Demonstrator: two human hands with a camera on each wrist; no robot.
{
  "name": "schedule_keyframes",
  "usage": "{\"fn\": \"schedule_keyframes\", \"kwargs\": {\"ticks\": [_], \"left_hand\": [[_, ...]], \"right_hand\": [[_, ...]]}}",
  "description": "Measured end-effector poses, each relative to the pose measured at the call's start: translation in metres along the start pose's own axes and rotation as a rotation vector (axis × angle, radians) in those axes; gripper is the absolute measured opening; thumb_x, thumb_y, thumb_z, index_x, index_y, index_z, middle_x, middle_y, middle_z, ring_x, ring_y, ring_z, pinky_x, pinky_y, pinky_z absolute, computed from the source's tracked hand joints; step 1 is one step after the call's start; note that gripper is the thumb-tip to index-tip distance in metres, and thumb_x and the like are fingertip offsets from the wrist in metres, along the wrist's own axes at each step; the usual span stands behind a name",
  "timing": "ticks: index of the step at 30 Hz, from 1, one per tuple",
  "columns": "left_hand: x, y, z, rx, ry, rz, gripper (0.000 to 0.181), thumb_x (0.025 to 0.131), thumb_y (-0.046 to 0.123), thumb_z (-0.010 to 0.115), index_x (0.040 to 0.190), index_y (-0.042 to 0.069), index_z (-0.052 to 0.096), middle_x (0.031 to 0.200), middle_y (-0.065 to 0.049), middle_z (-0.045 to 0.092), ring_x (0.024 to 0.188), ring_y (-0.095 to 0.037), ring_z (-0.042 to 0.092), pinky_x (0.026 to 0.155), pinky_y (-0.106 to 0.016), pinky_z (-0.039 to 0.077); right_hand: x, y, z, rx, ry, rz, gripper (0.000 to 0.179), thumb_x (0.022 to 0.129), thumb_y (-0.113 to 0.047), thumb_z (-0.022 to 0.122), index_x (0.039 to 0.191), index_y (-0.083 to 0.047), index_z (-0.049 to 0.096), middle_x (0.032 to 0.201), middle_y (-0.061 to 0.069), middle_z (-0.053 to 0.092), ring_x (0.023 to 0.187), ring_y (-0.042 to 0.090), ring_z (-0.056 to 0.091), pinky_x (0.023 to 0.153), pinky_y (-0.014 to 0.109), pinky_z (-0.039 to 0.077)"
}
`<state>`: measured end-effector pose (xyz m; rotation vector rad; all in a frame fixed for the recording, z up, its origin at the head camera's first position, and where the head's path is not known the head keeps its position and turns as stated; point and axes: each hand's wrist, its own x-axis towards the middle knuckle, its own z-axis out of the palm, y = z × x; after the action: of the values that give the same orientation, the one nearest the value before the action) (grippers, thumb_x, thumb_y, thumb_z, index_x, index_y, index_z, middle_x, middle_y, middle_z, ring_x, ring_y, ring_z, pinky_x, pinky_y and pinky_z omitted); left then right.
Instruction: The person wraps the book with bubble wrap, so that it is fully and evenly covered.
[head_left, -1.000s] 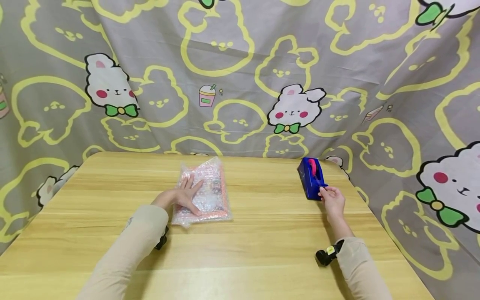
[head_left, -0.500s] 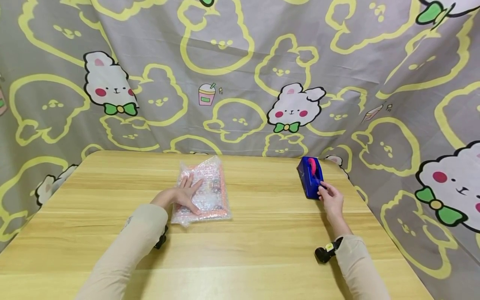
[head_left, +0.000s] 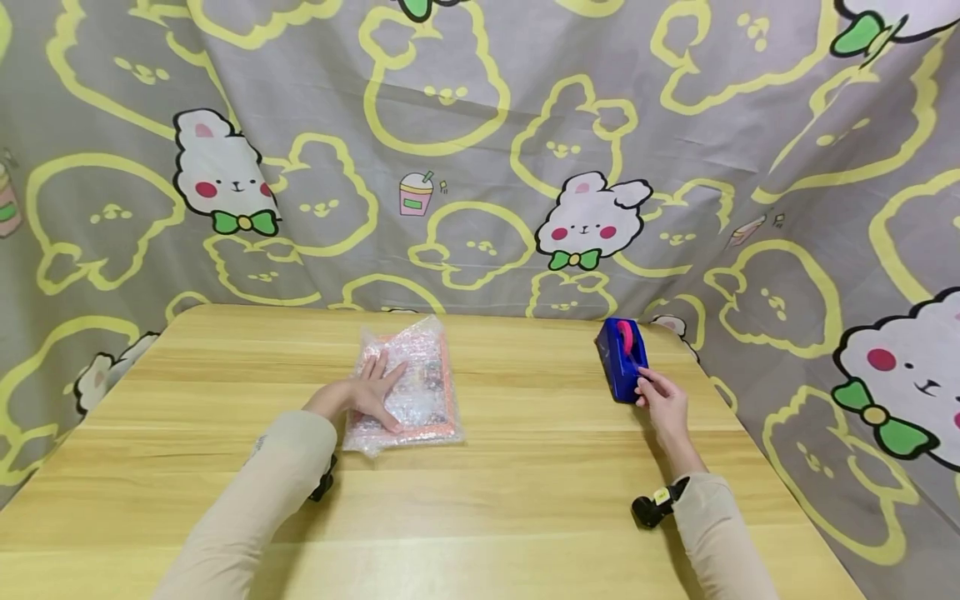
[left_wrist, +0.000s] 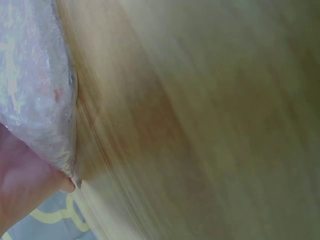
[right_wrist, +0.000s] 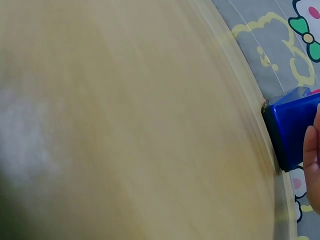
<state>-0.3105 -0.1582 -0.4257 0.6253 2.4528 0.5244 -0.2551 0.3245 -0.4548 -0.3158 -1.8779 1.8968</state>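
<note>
A flat, orange-edged rectangular item in bubble wrap (head_left: 427, 392) lies on the table, left of the middle in the head view. My left hand (head_left: 371, 393) rests on it, palm down with fingers spread. The left wrist view catches the wrap's edge (left_wrist: 45, 90) and part of that hand (left_wrist: 25, 177). Toward the far right stands a blue tape dispenser (head_left: 613, 358) with a pink core (head_left: 625, 335). At its front end my right hand (head_left: 666, 407) pinches the end of the clear tape, which is hard to see. In the right wrist view the dispenser (right_wrist: 295, 125) is partly cut off.
The wooden table (head_left: 510, 500) reaches back to a grey curtain (head_left: 465, 175) printed with yellow outlines and white rabbits. This curtain also hangs along both sides. Black wrist cameras sit on both forearms, the right one (head_left: 651, 510) just above the table.
My right hand's fingers have shifted slightly at the dispenser's front, the index finger now reaching further over it. The left hand and the wrapped item stay in place.
</note>
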Motion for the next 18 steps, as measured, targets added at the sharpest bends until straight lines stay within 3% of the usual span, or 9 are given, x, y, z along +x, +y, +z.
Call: {"fn": "schedule_keyframes", "kwargs": {"ticks": [11,18], "left_hand": [[0.0028,0.0013,0.0016,0.005,0.007,0.002,0.122,0.065,0.048,0.076,0.146,0.013,-0.008,0.142,-0.023,-0.032,0.130,-0.041,-0.027,0.101,-0.063,-0.011],[0.0010,-0.0004,0.0019,-0.021,0.012,-0.023,0.121,0.065,0.046,0.077,0.147,0.014,-0.007,0.142,-0.022,-0.032,0.130,-0.040,-0.028,0.101,-0.065,-0.011]], "right_hand": [[0.0010,0.0015,-0.0079,0.016,-0.047,-0.024,0.020,0.085,-0.005,0.061,0.084,-0.022,0.071,0.061,-0.007,0.063,0.052,0.002,0.056,0.049,0.013,0.048],[0.0002,-0.0020,-0.0013,0.029,-0.027,0.014,0.024,0.085,-0.002,0.060,0.082,-0.022,0.071,0.061,-0.008,0.063,0.054,0.001,0.057,0.049,0.012,0.048]]}}
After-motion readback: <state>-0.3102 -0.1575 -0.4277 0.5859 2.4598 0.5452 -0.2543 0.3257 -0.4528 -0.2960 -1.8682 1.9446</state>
